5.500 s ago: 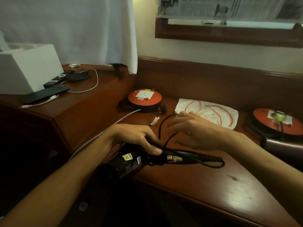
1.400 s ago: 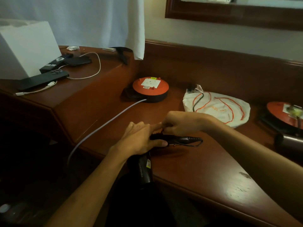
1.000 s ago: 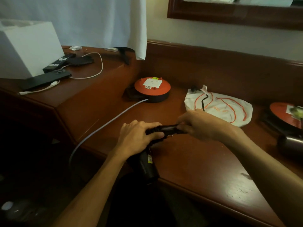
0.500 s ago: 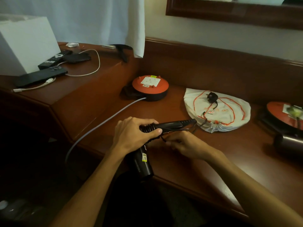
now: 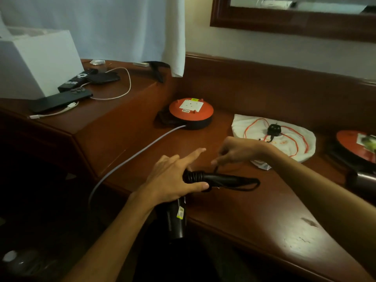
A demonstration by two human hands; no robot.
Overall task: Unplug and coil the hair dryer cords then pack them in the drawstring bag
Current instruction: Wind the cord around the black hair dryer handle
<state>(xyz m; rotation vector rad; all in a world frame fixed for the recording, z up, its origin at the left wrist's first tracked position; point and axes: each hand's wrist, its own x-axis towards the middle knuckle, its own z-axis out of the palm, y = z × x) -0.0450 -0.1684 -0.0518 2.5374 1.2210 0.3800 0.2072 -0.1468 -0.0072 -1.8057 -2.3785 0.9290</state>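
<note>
Your left hand (image 5: 173, 180) clamps the hair dryer (image 5: 203, 180) on the bench (image 5: 254, 216); right hand (image 5: 238, 151) pinches its cord (image 5: 244, 183), plug (image 5: 274, 129) lying on the drawstring bag (image 5: 301, 139) beside an orange reel (image 5: 191, 112).

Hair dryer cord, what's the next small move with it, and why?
Probably bring the right hand around the handle for another wrap. The left hand steadies the hair dryer, a few turns of cord already circle the handle, and the plug lies loose on the drawstring bag, so slack remains.
</note>
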